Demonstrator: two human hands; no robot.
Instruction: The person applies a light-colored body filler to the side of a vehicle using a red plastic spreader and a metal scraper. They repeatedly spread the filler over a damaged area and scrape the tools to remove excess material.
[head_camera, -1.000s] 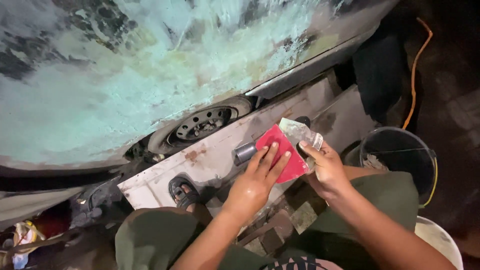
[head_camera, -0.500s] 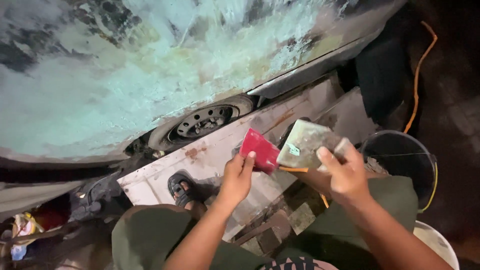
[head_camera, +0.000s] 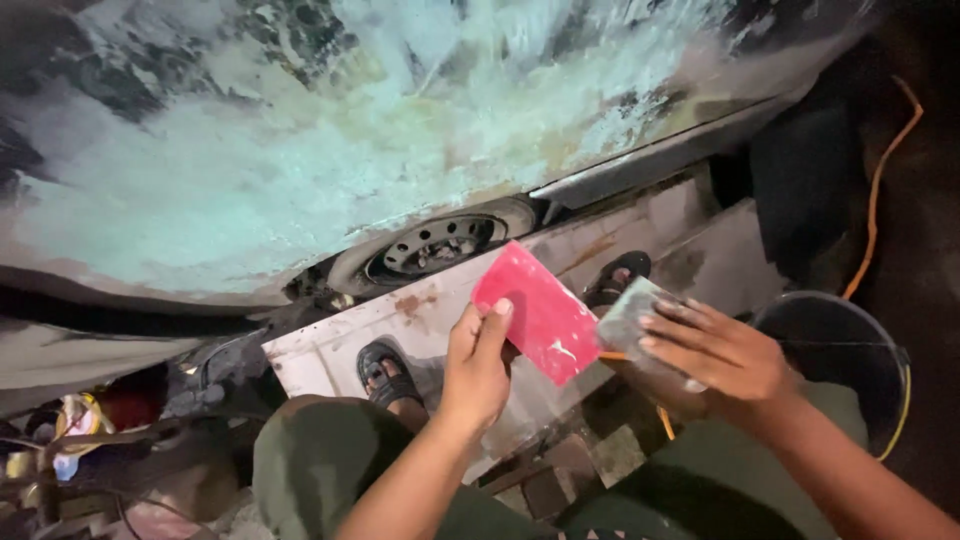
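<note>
Left hand (head_camera: 478, 368) grips the red spreader (head_camera: 537, 311), now pulled apart from the grey pad (head_camera: 628, 322) that the right hand (head_camera: 715, 352) clutches. Earlier both overlapped; wiping looks over, spreader held free right of the wheel (head_camera: 432, 246).

Dark ground (head_camera: 930, 250) carrying a pale flat panel (head_camera: 420, 335) lying under a sandalled foot (head_camera: 385, 372), black bucket (head_camera: 835, 345) standing just beside, orange cable (head_camera: 880, 200) trailing across, brick pieces (head_camera: 580, 465) lying near.

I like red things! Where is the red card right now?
In the head view, the red card is near the middle, held up by the left hand, just left of the right hand and below the car wheel.
</note>
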